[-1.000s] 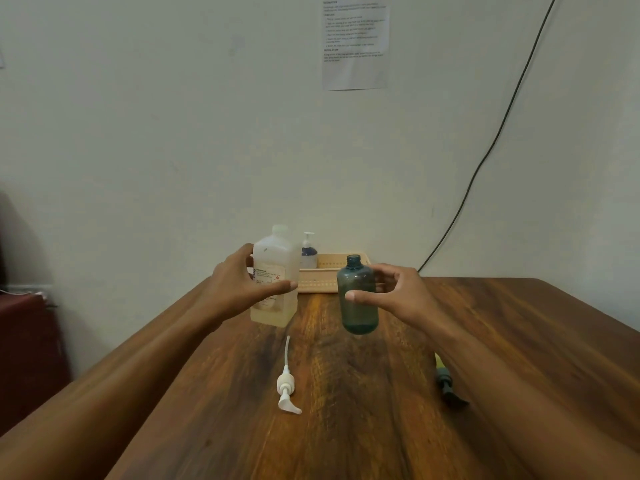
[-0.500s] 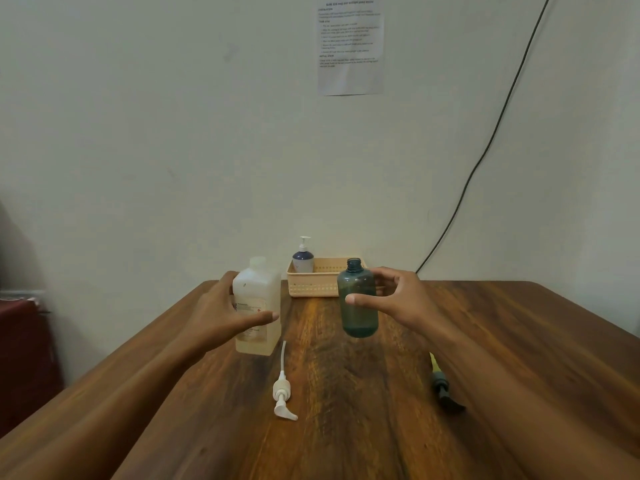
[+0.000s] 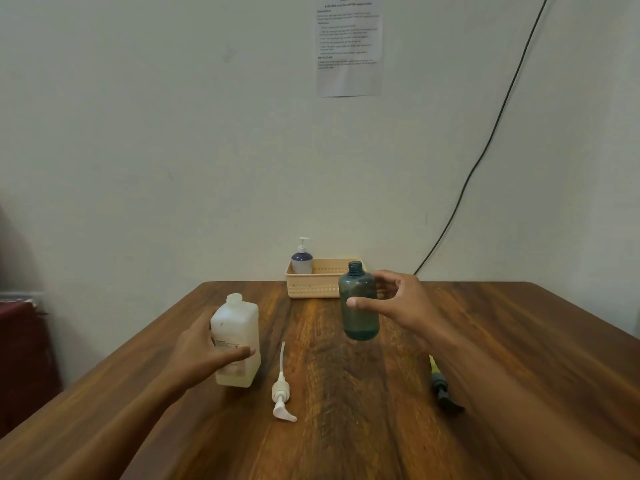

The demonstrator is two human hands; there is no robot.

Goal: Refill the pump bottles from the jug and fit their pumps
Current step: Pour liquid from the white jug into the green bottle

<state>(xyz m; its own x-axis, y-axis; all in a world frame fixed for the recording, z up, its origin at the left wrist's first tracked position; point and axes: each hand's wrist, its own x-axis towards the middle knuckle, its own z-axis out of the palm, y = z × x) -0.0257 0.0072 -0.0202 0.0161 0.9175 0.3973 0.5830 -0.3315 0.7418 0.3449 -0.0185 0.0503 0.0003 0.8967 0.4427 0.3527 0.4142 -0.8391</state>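
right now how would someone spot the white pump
Start at the wooden table. Between the jug and the teal bottle, the white pump lies loose on the wood. Unlike the dark pump at right, it is white and fully visible.

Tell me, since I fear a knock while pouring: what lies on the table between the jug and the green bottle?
In the head view, only the white pump lies loose on the table between the jug and the green bottle.

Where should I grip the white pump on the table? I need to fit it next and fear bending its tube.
Take the white pump by its thick collar, coming from above. It lies flat, its thin tube pointing away and its spout toward the person; the collar looks like its sturdiest part.
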